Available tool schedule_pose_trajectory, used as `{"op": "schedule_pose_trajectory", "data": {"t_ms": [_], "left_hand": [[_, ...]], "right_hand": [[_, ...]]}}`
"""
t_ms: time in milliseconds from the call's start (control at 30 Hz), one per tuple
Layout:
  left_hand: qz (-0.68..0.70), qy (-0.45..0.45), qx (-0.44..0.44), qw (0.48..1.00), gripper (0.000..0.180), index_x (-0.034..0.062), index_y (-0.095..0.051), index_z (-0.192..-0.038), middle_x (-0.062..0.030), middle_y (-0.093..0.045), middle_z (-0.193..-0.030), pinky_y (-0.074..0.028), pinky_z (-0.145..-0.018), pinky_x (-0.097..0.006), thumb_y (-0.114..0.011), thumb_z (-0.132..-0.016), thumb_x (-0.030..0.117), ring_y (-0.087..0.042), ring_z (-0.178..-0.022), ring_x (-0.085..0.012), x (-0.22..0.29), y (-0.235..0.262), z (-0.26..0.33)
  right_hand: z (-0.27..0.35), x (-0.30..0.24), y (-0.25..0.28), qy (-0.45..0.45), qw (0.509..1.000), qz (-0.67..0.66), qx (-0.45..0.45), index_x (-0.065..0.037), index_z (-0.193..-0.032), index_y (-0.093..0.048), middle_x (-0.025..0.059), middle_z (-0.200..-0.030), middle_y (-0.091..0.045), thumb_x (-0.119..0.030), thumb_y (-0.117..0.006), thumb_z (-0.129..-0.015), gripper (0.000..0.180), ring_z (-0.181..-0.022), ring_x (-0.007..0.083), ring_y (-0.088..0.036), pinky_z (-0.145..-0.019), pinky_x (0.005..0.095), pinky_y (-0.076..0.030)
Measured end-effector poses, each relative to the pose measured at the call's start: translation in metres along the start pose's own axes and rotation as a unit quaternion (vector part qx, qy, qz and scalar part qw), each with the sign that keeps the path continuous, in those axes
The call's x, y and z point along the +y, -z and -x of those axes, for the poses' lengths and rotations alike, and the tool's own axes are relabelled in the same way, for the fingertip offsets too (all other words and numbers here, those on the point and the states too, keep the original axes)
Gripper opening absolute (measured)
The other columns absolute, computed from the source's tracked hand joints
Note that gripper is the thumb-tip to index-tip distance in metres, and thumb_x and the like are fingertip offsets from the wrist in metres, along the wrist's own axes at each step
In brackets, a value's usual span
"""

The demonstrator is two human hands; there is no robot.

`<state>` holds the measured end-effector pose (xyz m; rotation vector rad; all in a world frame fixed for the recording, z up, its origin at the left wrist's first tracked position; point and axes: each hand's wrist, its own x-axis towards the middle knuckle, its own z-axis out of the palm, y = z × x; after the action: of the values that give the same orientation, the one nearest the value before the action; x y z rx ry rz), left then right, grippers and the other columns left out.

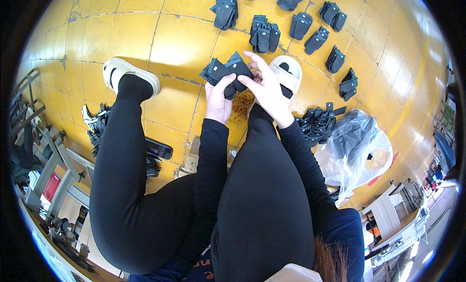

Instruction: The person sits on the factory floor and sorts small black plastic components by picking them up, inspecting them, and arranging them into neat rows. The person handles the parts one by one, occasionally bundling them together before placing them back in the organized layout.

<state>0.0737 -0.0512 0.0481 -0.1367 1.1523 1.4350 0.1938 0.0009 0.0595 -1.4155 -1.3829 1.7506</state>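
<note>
Between my knees, above the floor, I hold two small stacks of dark fabric pieces (216,71), fanned side by side. Small pale tags show on them. My left hand (219,101) grips the left stack, its thumb pressed on top. With thumb and fingers my right hand (268,90) holds the right-hand stack by its edge, the index finger stretched away from it. The undersides of the stacks and some fingertips are hidden. Just below the hands lies a heap of yellow rubber bands (241,107), partly covered by my wrists and right leg.
Several similar bundles (260,35) stand on the yellow tiled floor (182,37) ahead and to the right. A loose dark pile (318,124) lies beside a clear plastic bag (357,153). At left are another pile (99,126) and a phone (158,149). My sandals (151,83) flank the hands.
</note>
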Motion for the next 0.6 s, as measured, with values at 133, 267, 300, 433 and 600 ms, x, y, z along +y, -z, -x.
{"op": "schedule_pose_trajectory", "data": {"t_ms": [133, 267, 300, 433, 600], "left_hand": [[-0.012, -0.019, 0.019, 1.0, 0.023, 0.0006, -0.059, -0.1, -0.0075, -0.065, -0.096, -0.05, -0.078, -0.028, -0.065, -0.078, 0.001, -0.062, -0.087, -0.015, -0.001, 0.002, -0.001], [-0.035, -0.018, 0.02, 0.999, 0.024, 0.0008, -0.059, -0.101, -0.007, -0.064, -0.097, -0.049, -0.08, -0.029, -0.065, -0.079, 0.001, -0.062, -0.089, -0.0156, -0.003, 0.003, -0.002], [-0.048, -0.018, 0.017, 0.999, 0.024, 0.0008, -0.059, -0.103, -0.0068, -0.064, -0.097, -0.049, -0.081, -0.03, -0.065, -0.079, 0.001, -0.062, -0.09, -0.016, -0.004, 0.003, -0.002], [-0.063, -0.024, 0.037, 0.997, 0.023, 0.0029, -0.059, -0.1, -0.0052, -0.064, -0.095, -0.048, -0.08, -0.029, -0.066, -0.078, 0.001, -0.061, -0.087, -0.0145, -0.008, 0.005, -0.003], [0.012, -0.007, 0.07, 0.997, 0.026, 0.0038, -0.058, -0.099, -0.0049, -0.063, -0.095, -0.046, -0.081, -0.028, -0.068, -0.076, -0.002, -0.06, -0.088, -0.0137, -0.005, 0.007, -0.002]], "right_hand": [[0.0, 0.001, 0.002, 0.065, 0.991, 0.12, 0.006, -0.005, -0.114, -0.06, 0.0041, -0.101, -0.055, -0.006, -0.067, -0.079, 0.035, -0.081, 0.0089, -0.054, -0.07, 0.0211, -0.045], [0.001, 0.003, 0.004, 0.009, 0.998, 0.057, 0.034, -0.001, -0.102, -0.064, 0.0028, -0.096, -0.058, -0.007, -0.067, -0.08, 0.023, -0.081, 0.0083, -0.055, -0.072, 0.0214, -0.045], [0.002, 0.004, 0.005, -0.011, 0.999, 0.038, 0.036, -0.001, -0.1, -0.064, 0.0023, -0.094, -0.059, -0.007, -0.067, -0.081, 0.02, -0.082, 0.0082, -0.056, -0.073, 0.0214, -0.045], [0.001, 0.015, 0.017, -0.007, 0.995, -0.008, 0.1, -0.001, -0.1, -0.065, 0.0007, -0.088, -0.063, -0.009, -0.066, -0.083, 0.019, -0.081, 0.0076, -0.057, -0.075, 0.0212, -0.045], [-0.014, 0.033, 0.076, -0.044, 0.964, -0.116, 0.237, 0.003, -0.106, -0.061, 0.004, -0.092, -0.063, -0.004, -0.065, -0.083, 0.024, -0.078, 0.009, -0.057, -0.072, 0.0219, -0.046]]}}
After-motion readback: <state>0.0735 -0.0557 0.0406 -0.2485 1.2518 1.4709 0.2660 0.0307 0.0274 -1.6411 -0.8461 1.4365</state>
